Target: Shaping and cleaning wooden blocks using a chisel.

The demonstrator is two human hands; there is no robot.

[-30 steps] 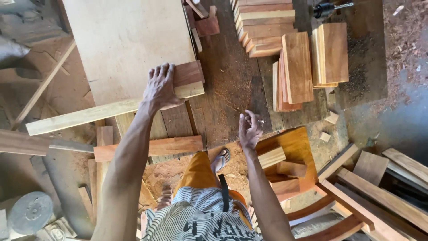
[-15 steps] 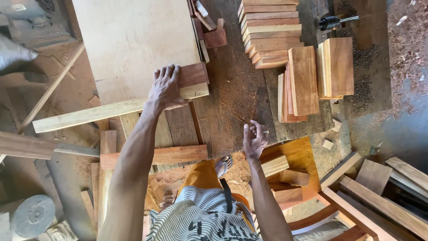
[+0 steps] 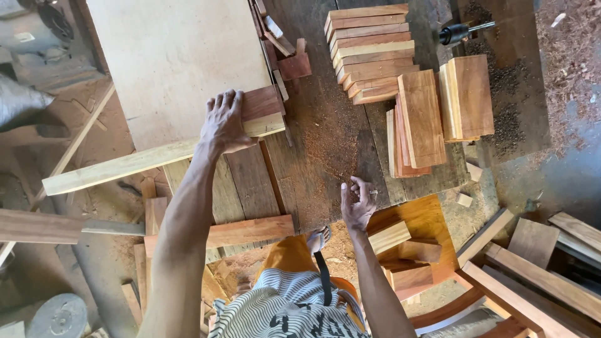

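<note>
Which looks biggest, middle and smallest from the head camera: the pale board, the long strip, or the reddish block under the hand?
1. Pale board, by far the largest.
2. Long strip, long but thin.
3. Reddish block, smallest; the left hand hides part of it.

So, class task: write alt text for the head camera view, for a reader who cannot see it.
Seen from above, a person's left hand presses a reddish wood block against a long pale batten on a sawdust-strewn workbench, while the right hand pinches something too small to identify. Stacks of cut boards sit beyond.
</note>
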